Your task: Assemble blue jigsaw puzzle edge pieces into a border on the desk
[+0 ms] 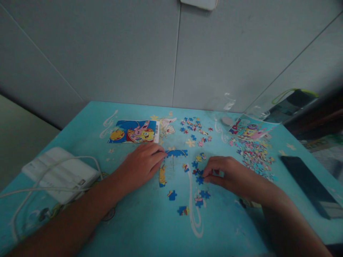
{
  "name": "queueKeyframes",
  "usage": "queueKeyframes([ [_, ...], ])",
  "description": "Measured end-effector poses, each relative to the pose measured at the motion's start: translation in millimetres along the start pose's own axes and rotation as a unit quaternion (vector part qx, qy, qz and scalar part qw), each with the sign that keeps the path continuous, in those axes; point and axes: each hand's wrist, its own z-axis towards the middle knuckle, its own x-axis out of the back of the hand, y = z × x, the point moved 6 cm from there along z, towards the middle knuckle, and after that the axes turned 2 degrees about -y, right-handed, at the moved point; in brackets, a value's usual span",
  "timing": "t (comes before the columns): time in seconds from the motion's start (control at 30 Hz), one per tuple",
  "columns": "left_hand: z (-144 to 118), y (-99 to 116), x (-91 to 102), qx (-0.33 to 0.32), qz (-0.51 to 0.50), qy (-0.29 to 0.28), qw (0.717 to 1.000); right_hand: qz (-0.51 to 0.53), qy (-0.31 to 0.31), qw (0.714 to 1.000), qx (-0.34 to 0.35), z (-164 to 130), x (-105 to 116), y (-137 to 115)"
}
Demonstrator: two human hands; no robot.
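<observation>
My left hand (146,162) has its fingers pressed together on the left end of a blue strip of joined jigsaw pieces (177,153). Just below that hand's fingertips, a yellow column of joined pieces (162,175) runs downward. My right hand (226,173) pinches at a blue jigsaw piece (199,179) on the table, thumb and forefinger at its right edge. Loose pieces lie around it, among them a blue one (172,195) and a blue-and-brown one (183,210). Behind my left hand is the picture card (134,131) with cartoon figures.
A white device (60,175) with cables lies at left. Small pieces (191,125) are grouped at the back, and a larger pile (257,157) spreads at right before a clear printed bag (249,130). A dark phone (311,185) rests near the right edge, a bottle (292,103) behind.
</observation>
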Motion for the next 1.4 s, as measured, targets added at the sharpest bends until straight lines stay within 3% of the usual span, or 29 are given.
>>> queueKeyframes([
  [0.27, 0.1, 1.1, 0.2, 0.004, 0.002, -0.009, 1.000, 0.017, -0.115, 0.993, 0.007, -7.7, -15.3, -8.5],
  [0.63, -0.2, -0.6, 0.3, 0.011, -0.009, -0.005, 1.000, -0.003, -0.105, 0.994, 0.017, -10.8, -20.1, -16.8],
  [0.83, -1.9, -1.8, -1.6, 0.010, -0.014, 0.000, 1.000, 0.014, -0.135, 0.990, 0.047, -11.6, -24.3, -27.6],
  [1.0, -3.6, -4.1, -4.0, 0.015, -0.013, -0.004, 1.000, 0.043, -0.115, 0.991, 0.047, -7.3, -18.9, -26.4],
  [1.1, -2.4, -4.0, -2.9, 0.013, -0.016, 0.002, 1.000, 0.078, -0.034, 0.995, 0.046, 2.2, -4.8, -11.0],
  [1.27, -1.3, -2.3, -1.3, 0.009, -0.018, 0.007, 1.000, 0.034, 0.217, 0.972, -0.079, 9.6, 30.7, 48.5],
  [1.4, -1.8, -3.9, -4.6, 0.007, -0.012, 0.008, 1.000, 0.041, 0.290, 0.947, -0.129, 9.6, 38.1, 74.7],
])
